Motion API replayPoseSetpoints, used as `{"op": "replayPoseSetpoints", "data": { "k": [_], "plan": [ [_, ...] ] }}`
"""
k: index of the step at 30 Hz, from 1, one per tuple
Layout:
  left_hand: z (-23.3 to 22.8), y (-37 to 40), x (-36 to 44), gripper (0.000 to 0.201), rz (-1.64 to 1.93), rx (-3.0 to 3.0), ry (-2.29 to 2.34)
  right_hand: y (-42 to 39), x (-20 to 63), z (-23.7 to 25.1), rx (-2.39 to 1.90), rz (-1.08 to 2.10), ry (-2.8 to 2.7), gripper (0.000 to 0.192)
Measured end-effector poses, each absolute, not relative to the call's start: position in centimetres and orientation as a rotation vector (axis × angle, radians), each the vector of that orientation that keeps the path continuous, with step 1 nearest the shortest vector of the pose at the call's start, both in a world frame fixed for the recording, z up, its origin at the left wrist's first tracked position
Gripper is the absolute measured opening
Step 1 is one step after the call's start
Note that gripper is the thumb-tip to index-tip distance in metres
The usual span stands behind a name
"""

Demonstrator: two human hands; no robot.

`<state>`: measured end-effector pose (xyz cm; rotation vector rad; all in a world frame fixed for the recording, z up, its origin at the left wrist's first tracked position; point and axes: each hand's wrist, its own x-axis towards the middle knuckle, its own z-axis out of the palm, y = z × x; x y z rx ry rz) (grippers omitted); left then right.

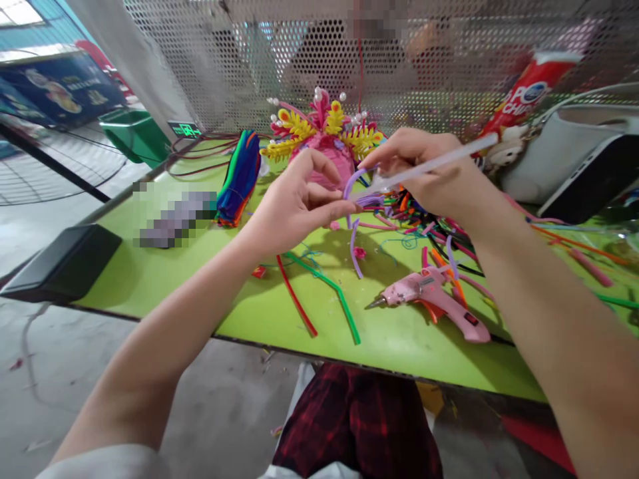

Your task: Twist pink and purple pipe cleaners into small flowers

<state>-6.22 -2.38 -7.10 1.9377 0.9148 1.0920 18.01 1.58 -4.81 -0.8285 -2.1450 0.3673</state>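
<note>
A short purple chenille stem (350,179) bends in an arc between my two hands. My left hand (299,193) pinches it between thumb and fingertips. The fingers of my right hand (429,166) are closed near the stem's upper end, and a translucent glue stick (464,152) runs across that hand, its tip reaching my left fingertips. Part of the right hand's grip is hidden. Below lies a loose purple chenille piece (356,249). Behind the hands stands a pink crown-like piece (324,159) with yellow leaf shapes (294,124) and white beads.
A pink glue gun (434,296) rests on the green table (190,286), nozzle leftward. Red (297,299) and green stems (344,306) lie in front. A chenille bundle (239,176), a black box (64,259), a red can (529,93) and a grey container (569,140) stand around.
</note>
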Motion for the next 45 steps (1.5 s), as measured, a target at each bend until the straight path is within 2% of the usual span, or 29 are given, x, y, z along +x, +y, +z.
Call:
{"op": "replayPoseSetpoints", "data": {
  "k": [5, 10, 19, 26, 29, 32, 37, 45],
  "plan": [
    [-6.8, -2.9, -5.9, 0.022, 1.306, 1.905, 0.858, 1.5, 17.8, -4.7, -0.832, 0.24, -2.083, 0.025],
    [-6.7, -3.2, -6.1, 0.019, 1.21, 1.933, 0.83, 0.7, 17.2, -4.4, -0.99, 0.081, -2.23, 0.032],
    [-6.6, -3.0, -6.4, 0.033, 1.071, 1.9, 0.812, 0.1, 16.3, -4.6, -0.985, 0.165, -2.219, 0.027],
    [-6.5, -3.0, -6.4, 0.021, 1.383, 1.99, 0.93, 0.5, 16.1, -5.6, -0.871, 0.14, -2.246, 0.032],
    [-6.7, -2.2, -6.8, 0.018, 1.491, 2.056, 1.088, -0.3, 15.9, -5.4, -0.917, 0.026, -2.289, 0.035],
    [-6.8, -1.6, -7.4, 0.019, 1.557, 2.128, 1.238, -1.7, 15.5, -4.6, -0.971, -0.175, -2.336, 0.03],
    [-7.3, -1.1, -7.9, 0.017, 1.634, 2.208, 1.214, -4.2, 14.6, -3.1, -1.011, -0.456, -2.441, 0.023],
    [-7.7, -1.2, -7.4, 0.003, 1.569, 2.511, 1.074, -5.9, 13.8, -1.7, -1.052, -0.517, -2.623, 0.027]
  ]
}}
